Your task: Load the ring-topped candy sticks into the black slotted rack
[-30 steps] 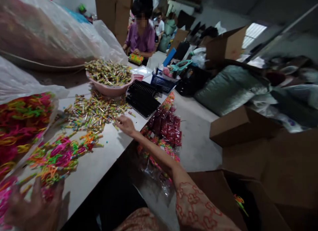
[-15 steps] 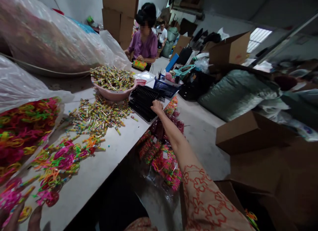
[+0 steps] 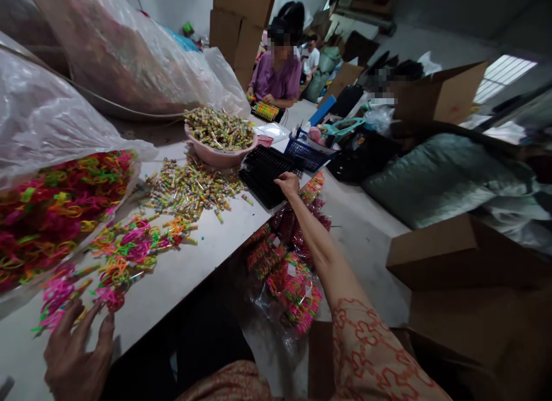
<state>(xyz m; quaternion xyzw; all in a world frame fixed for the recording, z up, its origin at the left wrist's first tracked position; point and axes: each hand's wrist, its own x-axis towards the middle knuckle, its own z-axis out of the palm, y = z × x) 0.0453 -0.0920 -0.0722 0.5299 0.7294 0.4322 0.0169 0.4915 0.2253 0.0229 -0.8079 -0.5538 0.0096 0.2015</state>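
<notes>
Black plastic trays (image 3: 264,185), stacked: on the table (image 3: 172,274) at the right hand (image 3: 290,184), seemingly kept there for easy reach. Small patterned tubes (image 3: 196,188), loose heap: between the two hands and farther off; spread out, perhaps, so single pieces show. Pink basin (image 3: 219,158), one, piled with like tubes: beyond that heap, its wall likely keeping them from rolling. Bright plastic toys (image 3: 138,249), tangled pile: just ahead of the left hand (image 3: 80,349). Plastic sack (image 3: 73,125), one: farther ahead of the left hand, mouth open toward the pile, presumably for access. Right hand: thumb and fingers pinched on the stack's edge. Left hand: fingers spread, nothing visibly grasped; fingertips at the pile, contact unclear.
</notes>
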